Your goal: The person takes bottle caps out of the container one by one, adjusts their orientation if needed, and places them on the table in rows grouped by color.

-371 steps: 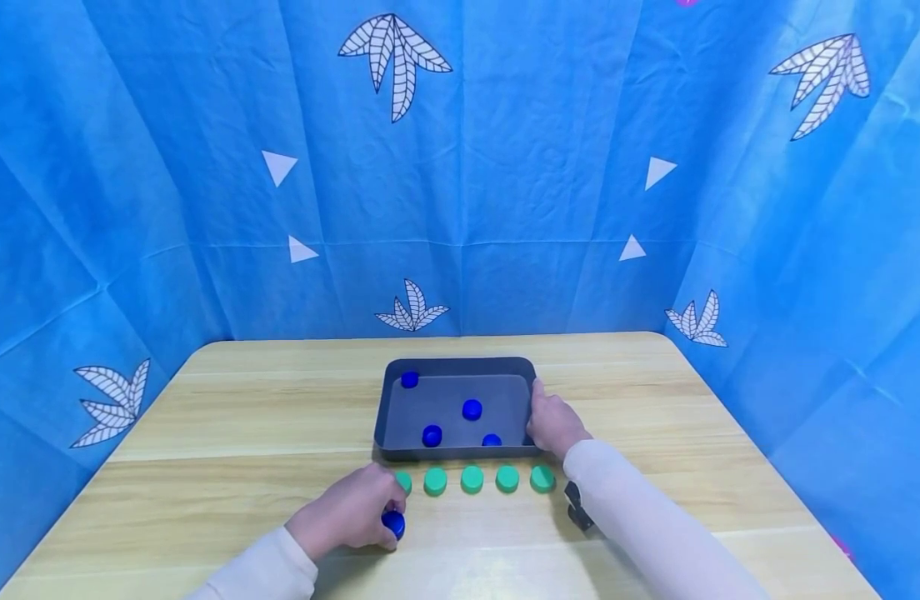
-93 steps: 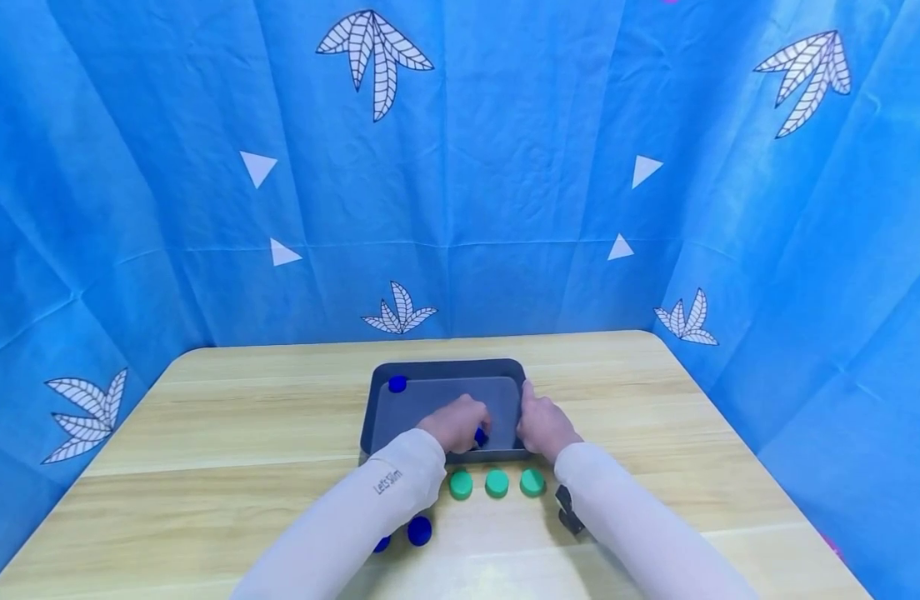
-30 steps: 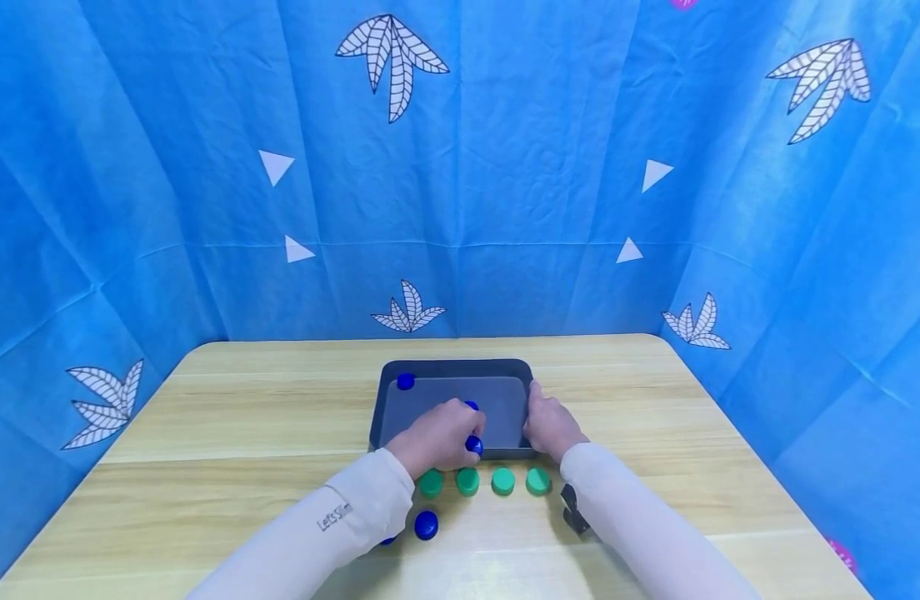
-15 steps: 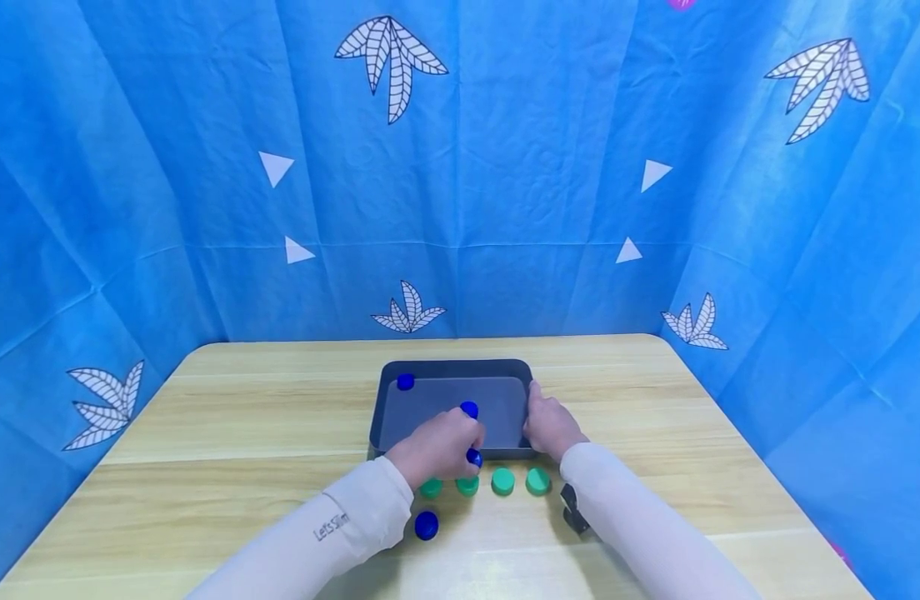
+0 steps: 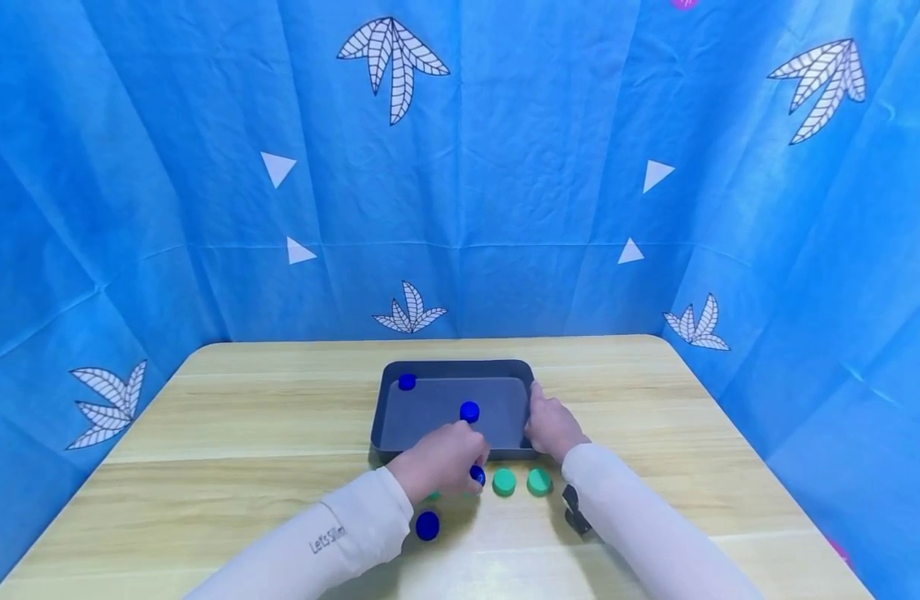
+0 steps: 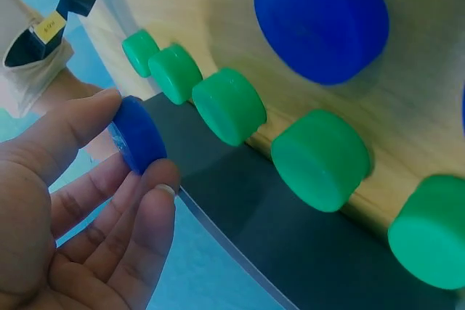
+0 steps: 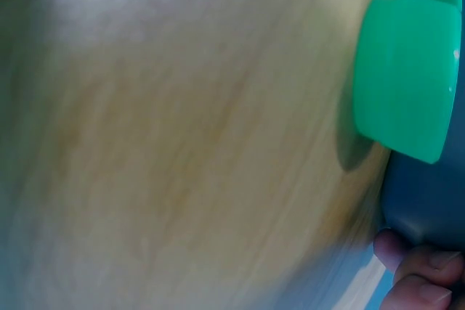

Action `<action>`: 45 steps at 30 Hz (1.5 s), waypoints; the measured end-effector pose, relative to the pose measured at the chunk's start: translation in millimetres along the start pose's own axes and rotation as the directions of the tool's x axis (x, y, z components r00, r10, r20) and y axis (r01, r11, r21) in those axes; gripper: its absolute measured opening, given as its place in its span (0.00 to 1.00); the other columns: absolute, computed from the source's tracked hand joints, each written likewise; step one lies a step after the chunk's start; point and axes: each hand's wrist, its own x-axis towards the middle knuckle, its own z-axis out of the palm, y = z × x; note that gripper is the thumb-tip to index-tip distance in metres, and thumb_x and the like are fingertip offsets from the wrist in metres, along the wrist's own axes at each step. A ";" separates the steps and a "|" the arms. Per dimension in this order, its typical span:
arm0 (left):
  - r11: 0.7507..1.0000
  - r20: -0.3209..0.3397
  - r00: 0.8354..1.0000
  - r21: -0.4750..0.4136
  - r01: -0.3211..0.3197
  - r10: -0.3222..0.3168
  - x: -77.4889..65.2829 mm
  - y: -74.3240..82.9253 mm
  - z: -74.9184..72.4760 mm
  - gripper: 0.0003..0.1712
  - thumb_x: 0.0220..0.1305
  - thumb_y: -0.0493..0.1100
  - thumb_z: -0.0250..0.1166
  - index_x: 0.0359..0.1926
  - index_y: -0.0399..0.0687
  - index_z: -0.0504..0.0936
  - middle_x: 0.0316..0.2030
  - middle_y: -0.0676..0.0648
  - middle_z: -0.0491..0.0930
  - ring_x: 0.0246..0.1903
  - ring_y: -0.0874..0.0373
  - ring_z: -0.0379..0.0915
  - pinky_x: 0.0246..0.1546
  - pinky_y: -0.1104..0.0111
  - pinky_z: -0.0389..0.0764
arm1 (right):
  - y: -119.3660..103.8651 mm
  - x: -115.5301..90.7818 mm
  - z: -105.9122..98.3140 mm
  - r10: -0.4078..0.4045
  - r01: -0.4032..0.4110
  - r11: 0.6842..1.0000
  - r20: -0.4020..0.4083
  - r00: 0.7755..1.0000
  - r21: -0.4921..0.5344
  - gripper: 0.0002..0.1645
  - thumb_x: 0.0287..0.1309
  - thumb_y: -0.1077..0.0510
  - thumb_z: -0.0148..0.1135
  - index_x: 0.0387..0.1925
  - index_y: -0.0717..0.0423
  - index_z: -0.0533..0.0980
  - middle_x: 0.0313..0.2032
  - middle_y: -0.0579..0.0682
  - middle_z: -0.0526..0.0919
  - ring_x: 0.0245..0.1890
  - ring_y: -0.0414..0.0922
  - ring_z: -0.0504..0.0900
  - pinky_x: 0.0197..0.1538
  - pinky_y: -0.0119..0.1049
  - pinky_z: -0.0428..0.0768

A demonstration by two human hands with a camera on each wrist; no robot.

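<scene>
My left hand [image 5: 447, 460] pinches a blue bottle cap [image 6: 138, 136] between thumb and fingers, just in front of the dark grey tray [image 5: 448, 454]. In the head view it overlaps part of a row of green bottle caps [image 5: 504, 482] along the tray's near side. On the table nearer me lies another blue cap [image 5: 427, 526]. Two more blue caps are inside the tray, one in the far left corner [image 5: 407, 382] and one near the middle [image 5: 469, 411]. My right hand [image 5: 553, 427] grips the tray's right side, its fingertips [image 7: 418, 292] at the wall in the right wrist view.
The wooden table [image 5: 265, 417] carries everything. Blue patterned cloth [image 5: 520, 183] hangs behind it and at both sides. A black device [image 5: 576, 510] sits at my right wrist. My left sleeve covers part of the table in front.
Over the last second my left hand brings the blue cap from the tray's near rim toward me, over the green row. Earlier, more blue caps were in the tray. My right hand stays put.
</scene>
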 end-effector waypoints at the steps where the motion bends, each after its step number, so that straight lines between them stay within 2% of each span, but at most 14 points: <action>1: 1.000 -0.001 1.000 0.009 -0.005 0.005 -0.7 1.0 0.7 0.15 0.49 0.45 0.77 0.20 0.52 0.77 0.18 0.59 0.69 0.19 0.65 0.65 0.22 0.74 0.69 | 0.3 -0.2 0.0 0.000 0.000 1.000 -0.001 1.000 -0.001 0.47 0.56 0.65 0.62 0.70 0.71 0.48 0.25 0.60 0.77 0.24 0.47 0.77 0.32 0.42 0.79; 8: 0.999 0.017 0.999 0.018 -0.030 0.030 -7.5 5.8 7.5 0.20 0.47 0.41 0.76 0.16 0.52 0.71 0.13 0.58 0.65 0.15 0.65 0.59 0.17 0.75 0.61 | 0.5 -1.3 -0.5 -0.002 0.002 1.000 -0.007 1.000 0.001 0.47 0.56 0.65 0.62 0.70 0.71 0.48 0.25 0.60 0.77 0.24 0.47 0.77 0.32 0.42 0.79; 20: 0.996 0.029 0.997 0.045 -0.072 0.070 -11.9 7.8 20.5 0.22 0.44 0.43 0.77 0.15 0.53 0.69 0.12 0.59 0.63 0.15 0.67 0.58 0.17 0.76 0.60 | 1.1 -1.5 0.6 -0.032 0.032 0.999 -0.044 0.999 -0.004 0.45 0.53 0.66 0.61 0.68 0.73 0.51 0.24 0.61 0.77 0.25 0.50 0.79 0.35 0.46 0.80; 32: 0.998 0.052 0.997 0.023 -0.063 0.062 -14.4 9.9 25.1 0.24 0.43 0.46 0.80 0.14 0.53 0.69 0.11 0.59 0.62 0.13 0.68 0.57 0.14 0.76 0.60 | 1.4 0.3 2.0 -0.005 0.005 1.000 -0.026 1.000 0.001 0.45 0.54 0.66 0.60 0.69 0.72 0.50 0.27 0.63 0.79 0.28 0.50 0.80 0.37 0.46 0.80; 40: 0.999 0.092 0.995 0.023 -0.028 0.026 -15.7 11.6 27.2 0.24 0.40 0.49 0.82 0.15 0.54 0.71 0.14 0.59 0.68 0.16 0.67 0.64 0.17 0.75 0.66 | 0.3 -0.7 1.1 0.009 -0.009 1.000 -0.010 1.000 0.011 0.46 0.55 0.66 0.60 0.70 0.72 0.49 0.30 0.64 0.80 0.28 0.49 0.79 0.37 0.45 0.80; 45: 0.999 0.096 0.995 0.022 -0.033 0.031 -16.3 11.3 30.0 0.24 0.40 0.49 0.82 0.15 0.54 0.71 0.14 0.60 0.68 0.16 0.67 0.64 0.17 0.75 0.66 | -0.2 -1.1 0.1 0.011 -0.011 1.000 -0.009 1.000 0.005 0.45 0.56 0.66 0.59 0.70 0.71 0.49 0.30 0.64 0.80 0.28 0.49 0.79 0.38 0.45 0.80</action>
